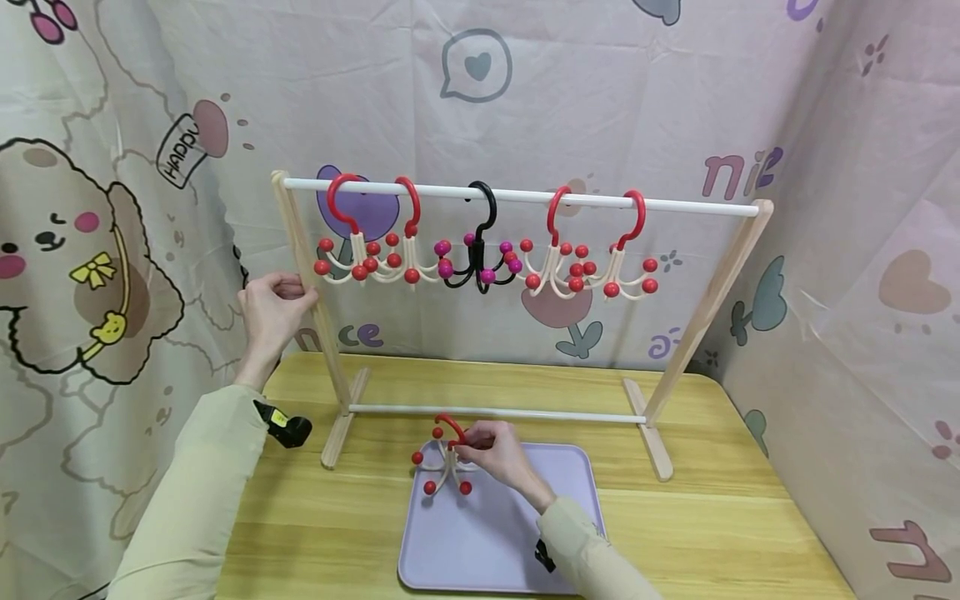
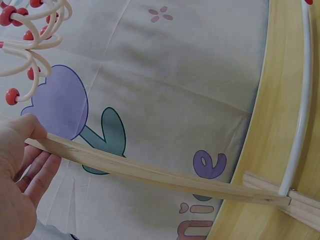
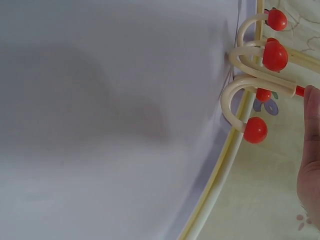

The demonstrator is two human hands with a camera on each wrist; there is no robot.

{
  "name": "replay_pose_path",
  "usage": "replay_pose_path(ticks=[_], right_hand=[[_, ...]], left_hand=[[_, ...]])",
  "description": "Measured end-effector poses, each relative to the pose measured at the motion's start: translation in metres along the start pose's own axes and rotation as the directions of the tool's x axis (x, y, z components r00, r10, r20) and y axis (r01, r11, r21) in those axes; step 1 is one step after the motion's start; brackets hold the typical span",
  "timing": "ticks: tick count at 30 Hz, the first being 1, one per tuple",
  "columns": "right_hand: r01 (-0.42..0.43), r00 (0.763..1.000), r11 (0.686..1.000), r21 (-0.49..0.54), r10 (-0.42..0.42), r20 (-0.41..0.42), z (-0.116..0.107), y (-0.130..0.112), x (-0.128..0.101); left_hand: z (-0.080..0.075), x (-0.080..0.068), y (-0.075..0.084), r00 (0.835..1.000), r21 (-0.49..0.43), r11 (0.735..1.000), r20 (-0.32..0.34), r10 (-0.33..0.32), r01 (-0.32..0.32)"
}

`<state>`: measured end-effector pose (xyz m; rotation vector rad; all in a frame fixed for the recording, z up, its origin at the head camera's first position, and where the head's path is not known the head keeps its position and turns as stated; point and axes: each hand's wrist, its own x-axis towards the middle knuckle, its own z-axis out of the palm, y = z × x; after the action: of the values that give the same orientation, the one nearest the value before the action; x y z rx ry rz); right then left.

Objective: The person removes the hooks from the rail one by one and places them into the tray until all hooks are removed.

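Note:
My left hand point(image 1: 274, 310) holds the left wooden post point(image 2: 150, 175) of a hanging rack, thumb on one side and fingers on the other in the left wrist view. With my right hand point(image 1: 501, 454) I pinch a multi-prong hook hanger point(image 1: 448, 468) near its red hook. It has cream prongs tipped with red balls point(image 3: 255, 130) and is over the far left part of a lilac tray point(image 1: 517, 533). From the rack's white top rail point(image 1: 517, 196) hang several red-hooked hangers point(image 1: 552, 267) and one black hanger point(image 1: 477, 250) with magenta balls in the middle.
The rack stands on wooden feet point(image 1: 648, 433) on a wood-grain table point(image 1: 735, 517). A white lower bar point(image 1: 498, 413) runs between its posts, just behind the tray. Patterned curtains point(image 1: 862, 292) enclose the back and both sides.

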<state>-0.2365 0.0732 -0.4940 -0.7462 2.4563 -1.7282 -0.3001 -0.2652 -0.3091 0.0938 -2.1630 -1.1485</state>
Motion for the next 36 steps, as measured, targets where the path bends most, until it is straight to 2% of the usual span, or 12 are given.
replay_pose_path(ticks=[14, 24, 29, 36], right_hand=[[0.022, 1.0, 0.999, -0.033, -0.023, -0.019, -0.002, 0.001, -0.003], [0.017, 1.0, 0.993, -0.113, -0.017, 0.006, -0.006, -0.001, -0.002], [0.01, 1.0, 0.993, -0.114, -0.01, 0.004, -0.008, -0.003, -0.002], [0.043, 0.999, 0.994, -0.098, -0.045, -0.011, -0.013, -0.002, -0.001]], left_hand=[[0.0, -0.001, 0.0, 1.0, 0.021, 1.0, -0.01, 0.015, -0.015], [0.0, -0.001, 0.001, 1.0, 0.04, 0.999, -0.021, 0.012, -0.011], [0.0, -0.002, 0.001, 1.0, 0.043, 0.999, -0.014, -0.002, 0.002], [0.0, -0.002, 0.001, 1.0, 0.042, 0.999, -0.004, -0.018, 0.018]])
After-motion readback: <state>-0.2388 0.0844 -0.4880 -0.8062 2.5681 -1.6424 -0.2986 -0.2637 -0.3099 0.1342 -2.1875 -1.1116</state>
